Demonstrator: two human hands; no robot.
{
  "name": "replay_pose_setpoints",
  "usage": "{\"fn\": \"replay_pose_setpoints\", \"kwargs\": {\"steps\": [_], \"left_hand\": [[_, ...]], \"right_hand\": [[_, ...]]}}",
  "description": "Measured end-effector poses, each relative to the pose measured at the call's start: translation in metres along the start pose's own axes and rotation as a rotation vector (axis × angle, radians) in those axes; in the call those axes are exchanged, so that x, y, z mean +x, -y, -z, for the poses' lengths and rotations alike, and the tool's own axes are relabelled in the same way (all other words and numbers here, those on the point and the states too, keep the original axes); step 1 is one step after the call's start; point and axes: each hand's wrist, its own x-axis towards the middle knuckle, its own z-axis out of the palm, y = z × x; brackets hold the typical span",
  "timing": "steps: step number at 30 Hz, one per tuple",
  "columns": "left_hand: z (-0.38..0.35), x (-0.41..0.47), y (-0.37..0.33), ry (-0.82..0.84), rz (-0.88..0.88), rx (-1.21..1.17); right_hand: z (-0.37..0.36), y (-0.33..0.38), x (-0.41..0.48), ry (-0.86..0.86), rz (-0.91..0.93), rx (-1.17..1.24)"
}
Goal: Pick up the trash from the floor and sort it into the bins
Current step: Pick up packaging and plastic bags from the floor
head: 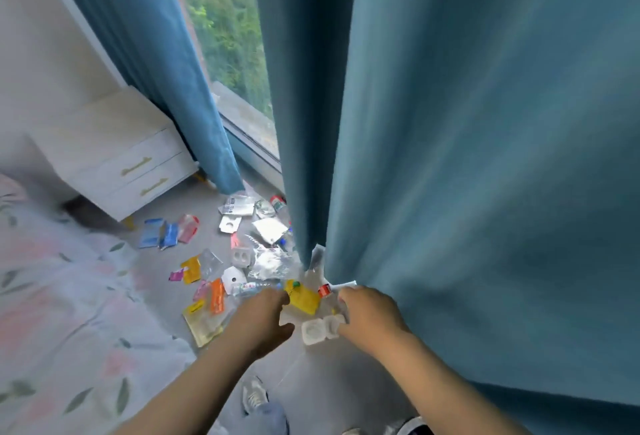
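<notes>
Trash lies scattered on the grey floor beside the blue curtain. My left hand reaches down with loosely curled fingers just left of a yellow packet and holds nothing I can see. A clear plastic bottle lies right above its fingertips. My right hand is at the curtain's hem, with fingers and thumb curled round the right end of a white two-cup tray. A red cap sits beyond the tray. No bins are in view.
More litter spreads toward the window: foil wrappers, blue packets, an orange packet, a clear yellow-labelled bag. A white drawer unit stands at the left, with a floral bedspread at the lower left. My shoe is below.
</notes>
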Motion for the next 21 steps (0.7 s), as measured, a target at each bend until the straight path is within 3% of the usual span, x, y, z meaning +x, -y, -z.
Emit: {"fn": "replay_pose_setpoints", "kwargs": {"steps": [10,21], "left_hand": [[0.049,0.012,0.150,-0.034,0.181,-0.101],[0.076,0.070,0.207,-0.097,0.315,-0.224]], "right_hand": [[0.006,0.126,0.098,0.090,0.139,-0.065],[0.029,0.166,0.212,0.141,0.248,-0.144]]}}
